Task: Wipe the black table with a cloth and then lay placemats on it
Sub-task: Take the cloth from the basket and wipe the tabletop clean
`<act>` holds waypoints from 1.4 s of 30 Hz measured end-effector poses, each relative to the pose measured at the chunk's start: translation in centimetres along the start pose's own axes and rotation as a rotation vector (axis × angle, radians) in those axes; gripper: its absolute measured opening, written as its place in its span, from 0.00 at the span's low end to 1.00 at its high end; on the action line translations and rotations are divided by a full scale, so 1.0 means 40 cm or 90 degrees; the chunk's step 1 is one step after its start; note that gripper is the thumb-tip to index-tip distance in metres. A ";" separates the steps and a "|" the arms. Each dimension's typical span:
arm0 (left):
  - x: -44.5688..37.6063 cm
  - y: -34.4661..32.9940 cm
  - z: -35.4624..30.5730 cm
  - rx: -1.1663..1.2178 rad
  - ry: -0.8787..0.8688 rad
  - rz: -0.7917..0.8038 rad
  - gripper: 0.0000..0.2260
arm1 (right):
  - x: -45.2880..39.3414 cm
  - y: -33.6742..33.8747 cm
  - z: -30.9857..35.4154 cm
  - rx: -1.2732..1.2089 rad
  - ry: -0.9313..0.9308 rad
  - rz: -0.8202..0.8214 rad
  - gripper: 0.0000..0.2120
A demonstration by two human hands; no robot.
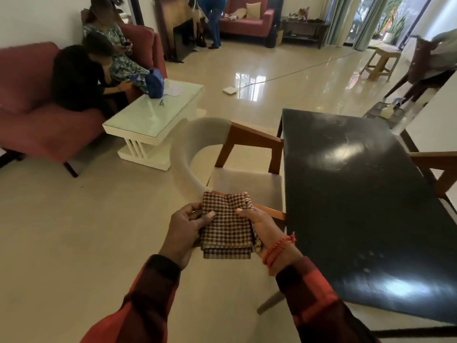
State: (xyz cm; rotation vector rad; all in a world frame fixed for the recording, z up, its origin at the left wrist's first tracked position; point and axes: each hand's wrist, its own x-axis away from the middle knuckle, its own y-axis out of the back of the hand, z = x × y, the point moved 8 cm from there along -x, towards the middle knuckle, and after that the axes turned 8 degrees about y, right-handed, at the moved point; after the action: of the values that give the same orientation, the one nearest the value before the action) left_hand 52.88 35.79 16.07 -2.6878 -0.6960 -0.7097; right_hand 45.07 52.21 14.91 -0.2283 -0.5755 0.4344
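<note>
A folded stack of red-and-cream checked fabric is held in front of me, over the floor, left of the black table. My left hand grips its left edge, thumb on top. On the right edge my right hand, with a red bead bracelet at the wrist, grips likewise with its thumb on top. The glossy black tabletop is bare and shows dusty smears and light reflections. I cannot tell whether the fabric is a cloth or placemats.
A wooden armchair with pale cushions stands against the table's left side; another chair arm shows at its right. A white coffee table and a red sofa with seated people lie to the left. Shiny tiled floor stretches ahead.
</note>
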 end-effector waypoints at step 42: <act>-1.671 0.067 -1.124 -0.325 0.114 0.506 0.08 | -1.432 -0.597 0.682 -0.272 0.183 -0.496 0.06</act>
State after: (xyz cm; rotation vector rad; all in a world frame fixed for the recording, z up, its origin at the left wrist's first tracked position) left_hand -14.32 -8.63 18.69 -2.9013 0.6693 -0.9496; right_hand -5.62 7.31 17.79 -0.4411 -0.4259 -0.4782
